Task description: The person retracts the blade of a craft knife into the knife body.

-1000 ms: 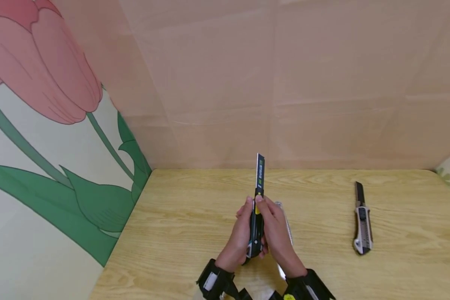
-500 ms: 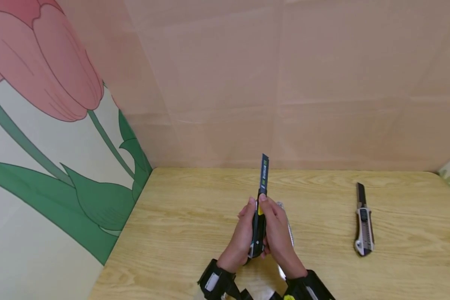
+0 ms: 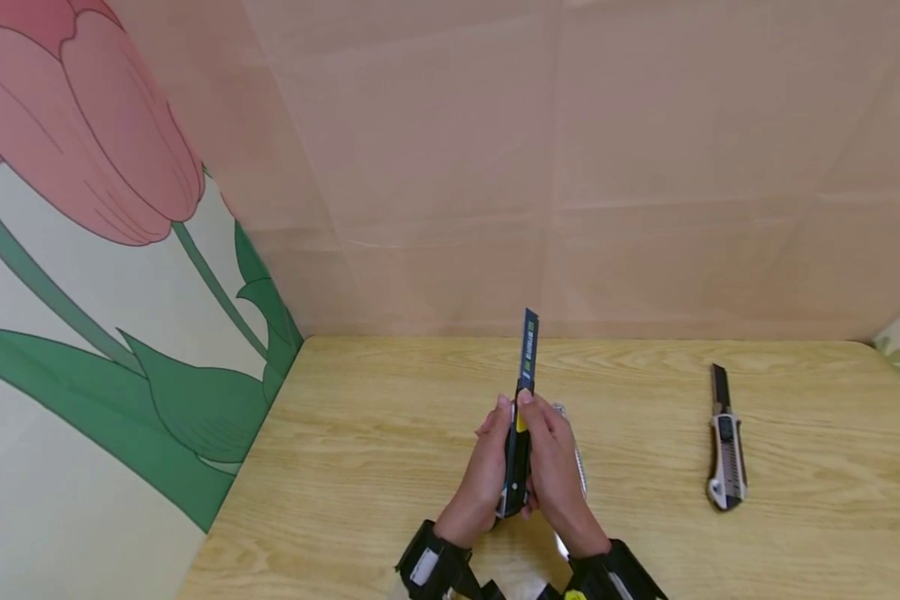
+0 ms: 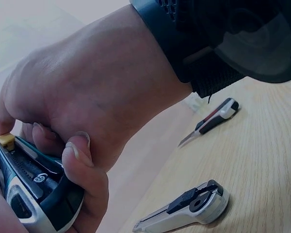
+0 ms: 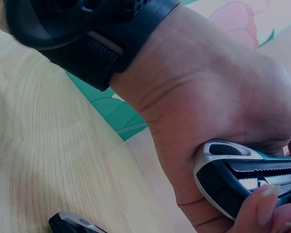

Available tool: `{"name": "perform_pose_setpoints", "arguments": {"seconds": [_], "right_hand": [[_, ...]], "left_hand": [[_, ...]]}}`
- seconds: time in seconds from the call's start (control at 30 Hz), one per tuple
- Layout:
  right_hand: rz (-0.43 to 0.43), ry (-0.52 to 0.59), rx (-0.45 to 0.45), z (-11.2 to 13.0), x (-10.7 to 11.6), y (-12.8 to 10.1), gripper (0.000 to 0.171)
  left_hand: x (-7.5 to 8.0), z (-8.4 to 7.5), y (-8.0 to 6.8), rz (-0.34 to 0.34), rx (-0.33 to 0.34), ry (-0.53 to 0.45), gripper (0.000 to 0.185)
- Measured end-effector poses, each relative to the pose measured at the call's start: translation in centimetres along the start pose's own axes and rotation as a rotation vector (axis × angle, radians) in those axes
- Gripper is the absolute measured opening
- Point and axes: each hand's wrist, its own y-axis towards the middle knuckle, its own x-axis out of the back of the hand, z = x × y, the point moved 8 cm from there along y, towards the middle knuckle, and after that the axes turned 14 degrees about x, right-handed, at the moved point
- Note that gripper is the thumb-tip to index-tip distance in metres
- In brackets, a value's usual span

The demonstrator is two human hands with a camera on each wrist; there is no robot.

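Observation:
Both hands hold one black-and-teal utility knife upright over the middle of the wooden table. Its dark blade is extended and points up and away from me. My left hand wraps the handle from the left, and the right hand wraps it from the right. Both thumb tips meet near the yellow slider. In the left wrist view the left hand grips the knife, with a finger at the slider. In the right wrist view the right hand cups the knife's butt end.
A silver-and-black knife lies flat on the table just under the right hand, and shows as the near knife in the left wrist view. A third knife with its blade out lies at the right. Pink and tulip-printed walls close the back and left.
The held knife has shifted very slightly to the right. Both hands keep the same grip, and the knives on the table have not moved.

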Motion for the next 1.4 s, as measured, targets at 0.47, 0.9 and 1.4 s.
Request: {"name": "perform_pose_setpoints", "arguments": {"seconds": [0.47,0.9,1.4], "right_hand": [[0.008,-0.008,0.038,0.17,-0.22,0.04,0.051],[0.043,-0.021,0.041,0.10,-0.33,0.13,0.049],[0.071,-0.007,0.042,0.23,-0.49,0.13,0.044]], "left_hand": [[0.31,-0.13,-0.11,-0.044,0.007,0.003,0.073],[0.55,0.23,-0.07,-0.046,0.042,-0.009,0.078],[0.67,0.34,0.02,-0.044,0.034,-0.031,0.078]]}}
